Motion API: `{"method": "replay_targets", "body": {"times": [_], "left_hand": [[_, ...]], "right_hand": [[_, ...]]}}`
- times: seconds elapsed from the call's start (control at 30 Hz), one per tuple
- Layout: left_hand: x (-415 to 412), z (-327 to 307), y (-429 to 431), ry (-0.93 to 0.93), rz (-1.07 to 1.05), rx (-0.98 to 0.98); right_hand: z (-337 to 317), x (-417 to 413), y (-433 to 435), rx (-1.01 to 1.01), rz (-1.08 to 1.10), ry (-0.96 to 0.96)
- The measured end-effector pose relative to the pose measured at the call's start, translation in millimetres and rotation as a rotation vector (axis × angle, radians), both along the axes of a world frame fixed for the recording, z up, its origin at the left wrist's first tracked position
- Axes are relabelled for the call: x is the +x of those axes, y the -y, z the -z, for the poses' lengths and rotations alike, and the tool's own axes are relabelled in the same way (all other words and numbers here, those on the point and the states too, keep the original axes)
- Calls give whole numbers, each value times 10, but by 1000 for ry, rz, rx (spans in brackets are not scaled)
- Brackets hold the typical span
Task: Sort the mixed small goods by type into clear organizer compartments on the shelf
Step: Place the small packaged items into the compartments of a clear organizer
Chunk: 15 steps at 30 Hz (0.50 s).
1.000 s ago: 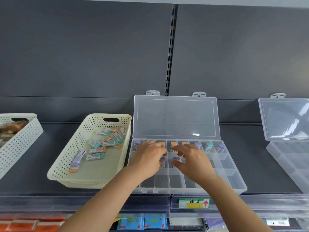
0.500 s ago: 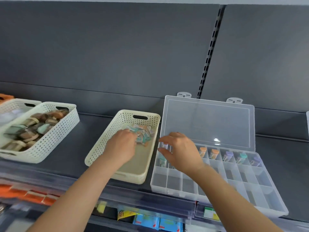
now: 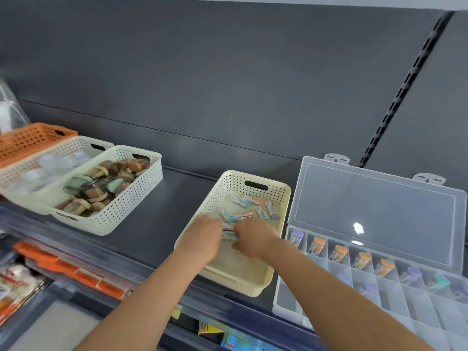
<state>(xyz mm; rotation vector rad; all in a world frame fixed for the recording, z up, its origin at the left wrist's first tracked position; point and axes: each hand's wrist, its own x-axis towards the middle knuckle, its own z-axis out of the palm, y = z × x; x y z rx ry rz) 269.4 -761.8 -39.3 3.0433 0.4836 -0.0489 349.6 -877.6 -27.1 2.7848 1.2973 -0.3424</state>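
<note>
Head view: cream basket (image 3: 238,264) is sitting mid-shelf on the dark shelf (image 3: 157,224), w/ both hands reaching into it from the near side. The mixed small goods (image 3: 253,209) are lying in a loose pile toward the basket's far end, just beyond the fingers. L hand (image 3: 202,236) is hanging over the basket's left half, back of hand up and fingers curled down out of sight, so can't tell if it's holding anything. R hand (image 3: 253,236) is reaching across the basket's right half, thumb and fingers curling round one small piece (image 3: 229,234) that is lying btwn the two hands; pic is blurry there. Clear organizer (image 3: 288,297) is sitting just right of the basket, its lid (image 3: 374,214) standing open at the back. Its back row is holding a purple-capped piece (image 3: 296,235) nearest the basket, then orange-capped pieces (image 3: 339,252), and farther right more purple ones and a green-capped piece (image 3: 440,281). Well left of the basket, a second cream basket (image 3: 114,219) is holding brownish items, w/ a third cream basket (image 3: 76,145) and an orange basket (image 3: 30,140) lying beyond it.
</note>
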Motion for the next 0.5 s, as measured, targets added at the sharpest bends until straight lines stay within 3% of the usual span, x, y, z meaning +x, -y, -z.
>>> {"method": "replay_targets", "body": {"times": [0.27,0.5], "left_hand": [[63,-27,-25,5,-3,1],[70,-200,-30,246,31,-182]], "right_hand": [[59,71,-142,50,149,-35],[-100,100,22,213,225,-29]]}}
